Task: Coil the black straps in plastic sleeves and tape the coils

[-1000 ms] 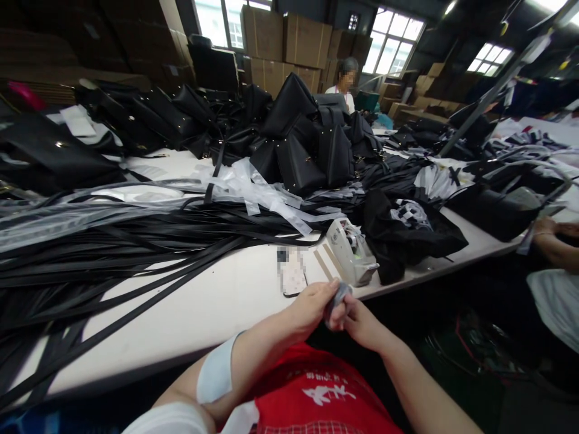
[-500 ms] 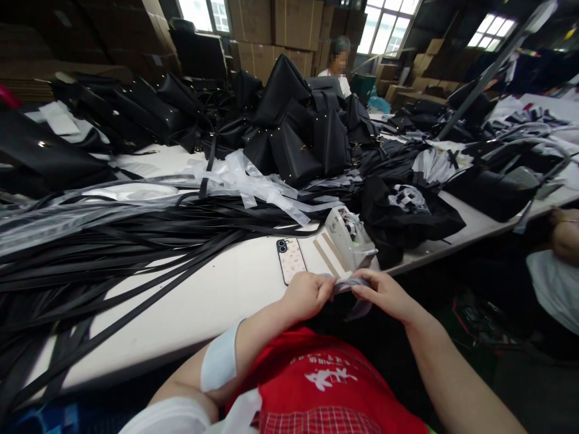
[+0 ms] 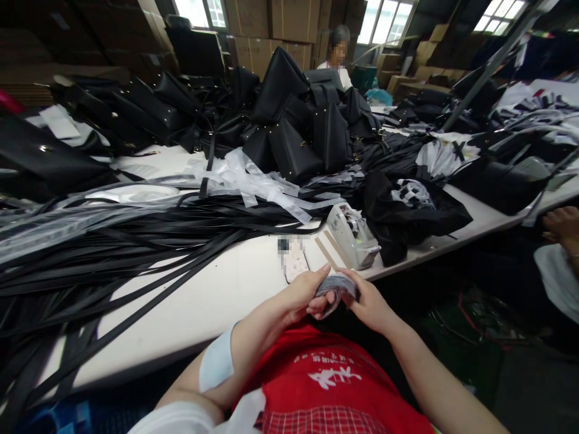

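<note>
My left hand [image 3: 314, 294] and my right hand [image 3: 368, 301] are close together in front of the red apron, at the table's near edge. Between them is a bent, greyish, glossy strip [image 3: 335, 283], curved into a loop. The fingers of my left hand curl round its left side, while those of my right hand press its right end; some fingertips are hidden behind it. Just beyond my left hand lies a phone [image 3: 296, 262] in a pale patterned case. A white plastic holder [image 3: 357, 247] with small items inside stands past my right hand, beside two tan strips [image 3: 332, 250].
Long black straps [image 3: 181, 241] cover the table's left side, with clear plastic strips [image 3: 253, 181] over them. Black bags [image 3: 289, 144] are heaped behind. A black bag [image 3: 416, 223] lies to the right. A person [image 3: 337, 63] is at the back; another person's hand [image 3: 563, 223] shows far right.
The strip went from being held low and stretched between my fingers to a raised, curved loop. My hands have turned and drawn closer round it.
</note>
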A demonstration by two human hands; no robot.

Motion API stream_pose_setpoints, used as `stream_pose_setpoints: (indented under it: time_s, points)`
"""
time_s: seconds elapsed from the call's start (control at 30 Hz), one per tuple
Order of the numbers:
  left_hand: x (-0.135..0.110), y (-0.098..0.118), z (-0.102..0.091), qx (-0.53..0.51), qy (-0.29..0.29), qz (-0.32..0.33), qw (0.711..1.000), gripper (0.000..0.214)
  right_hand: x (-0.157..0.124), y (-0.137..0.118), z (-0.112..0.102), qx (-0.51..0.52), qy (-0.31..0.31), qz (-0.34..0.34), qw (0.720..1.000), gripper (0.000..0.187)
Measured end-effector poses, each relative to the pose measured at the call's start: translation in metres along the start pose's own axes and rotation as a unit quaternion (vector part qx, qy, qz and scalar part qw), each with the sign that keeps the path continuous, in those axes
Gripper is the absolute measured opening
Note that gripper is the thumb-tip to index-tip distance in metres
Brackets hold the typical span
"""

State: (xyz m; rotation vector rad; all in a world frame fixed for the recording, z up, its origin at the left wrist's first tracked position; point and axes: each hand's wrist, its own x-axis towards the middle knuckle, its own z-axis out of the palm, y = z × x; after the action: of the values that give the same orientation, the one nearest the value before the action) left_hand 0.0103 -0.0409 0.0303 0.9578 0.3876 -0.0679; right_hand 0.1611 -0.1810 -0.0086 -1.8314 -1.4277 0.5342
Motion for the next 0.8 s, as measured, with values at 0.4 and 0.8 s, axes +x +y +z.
stream_pose_setpoints:
  time_s: [0.4, 0.8]
  points:
    - [0.016, 0.025, -0.025, 0.165, 0.257, 0.408, 0.86, 0.042, -0.014, -0.039, 0.026, 0.21, -0.254, 0.043, 0.943, 0.036]
    - [0.001, -0.004, -0.029, 0.441, 0.081, 0.103, 0.888, 0.069, 0.01, 0.001, -0.047, 0.049, -0.074, 0.047, 0.995, 0.03]
